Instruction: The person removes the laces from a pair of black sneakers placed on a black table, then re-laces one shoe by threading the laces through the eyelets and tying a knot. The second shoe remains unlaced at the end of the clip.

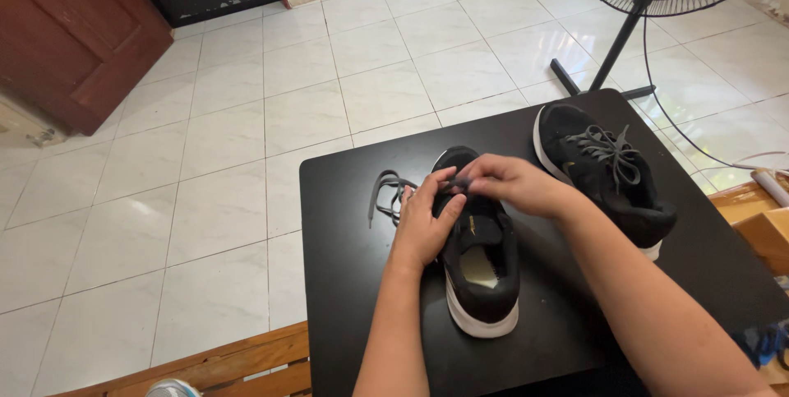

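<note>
Black sneaker (477, 257), with a white sole and a pale insole showing through its opening, lies at the centre of the frame on a square, matte black counter (345, 282), toe pointing to the top of the frame. Its grey lace (385, 193) is flat and woven, and trails loose in loops to the left of the toe. The left hand (426, 224) rests against the left side of the shoe, fingers curled shut on the lace near the eyelets. The right hand (505, 183) reaches across the toe from the right, thumb and fingertips pinched on the same lace just beside the left hand; the two hands touch. They hide the upper eyelets and most of the tongue.

To the right of centre, a second black sneaker (608, 175) lies on the counter at an angle, fully laced with a tied grey bow. A black standing fan (649, 2) with a wire grille stands at the upper right on glossy white floor tiles (246, 159). A reddish wooden door (74, 35) fills the upper left. Wooden slats (230, 364) run along the bottom edge.
</note>
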